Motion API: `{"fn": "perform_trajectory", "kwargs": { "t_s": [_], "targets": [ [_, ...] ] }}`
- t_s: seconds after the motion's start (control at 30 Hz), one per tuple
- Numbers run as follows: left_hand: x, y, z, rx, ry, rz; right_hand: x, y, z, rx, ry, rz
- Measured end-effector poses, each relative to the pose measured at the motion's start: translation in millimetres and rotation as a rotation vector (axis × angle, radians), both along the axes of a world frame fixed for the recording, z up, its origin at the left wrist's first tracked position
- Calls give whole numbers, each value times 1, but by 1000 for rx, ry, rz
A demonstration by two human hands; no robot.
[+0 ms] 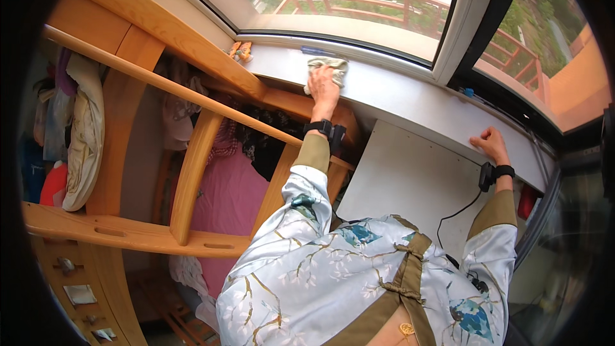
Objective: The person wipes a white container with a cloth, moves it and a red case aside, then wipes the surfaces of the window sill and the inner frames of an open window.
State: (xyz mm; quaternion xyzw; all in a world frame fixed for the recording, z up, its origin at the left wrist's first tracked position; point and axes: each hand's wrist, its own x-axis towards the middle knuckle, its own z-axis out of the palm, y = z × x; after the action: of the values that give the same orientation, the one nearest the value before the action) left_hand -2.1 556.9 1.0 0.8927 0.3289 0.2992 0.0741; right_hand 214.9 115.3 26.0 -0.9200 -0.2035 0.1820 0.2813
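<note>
My left hand (325, 88) presses a pale, patterned cloth (336, 72) onto the white windowsill (378, 91), close to the window frame. The cloth sticks out beyond the fingers on the far and right sides. Farther right, my right hand (492, 145) rests at the sill's near edge with its fingers curled in. No object shows in it, though the inside of the fingers is hidden. Each wrist wears a black strap with a small device (488, 175), and a thin black cable runs from the right one.
A wooden bunk bed with a ladder (195, 179) stands at the left, pink bedding (230, 198) below. Small orange items (241, 51) sit at the sill's left end, and a blue strip (320, 50) lies behind the cloth. A white panel (403, 166) stands below the sill. The right window (538, 57) seems open.
</note>
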Motion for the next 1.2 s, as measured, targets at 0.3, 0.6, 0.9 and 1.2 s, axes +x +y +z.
{"fn": "perform_trajectory", "kwargs": {
  "t_s": [0.3, 0.6, 0.9, 1.2],
  "targets": [
    [30, -26, 6, -109, -5, -67, 3, 1, -1, -34, 24, -3],
    [50, -19, 6, -71, -48, -244, 4, -2, -2, -19, 22, -17],
    [24, 105, -8, 6, -185, -25, -1, 1, 5, -4, 16, -17],
    [43, 74, -15, -4, 101, 236, -2, 3, 5, -16, 43, -40]
  ]
}}
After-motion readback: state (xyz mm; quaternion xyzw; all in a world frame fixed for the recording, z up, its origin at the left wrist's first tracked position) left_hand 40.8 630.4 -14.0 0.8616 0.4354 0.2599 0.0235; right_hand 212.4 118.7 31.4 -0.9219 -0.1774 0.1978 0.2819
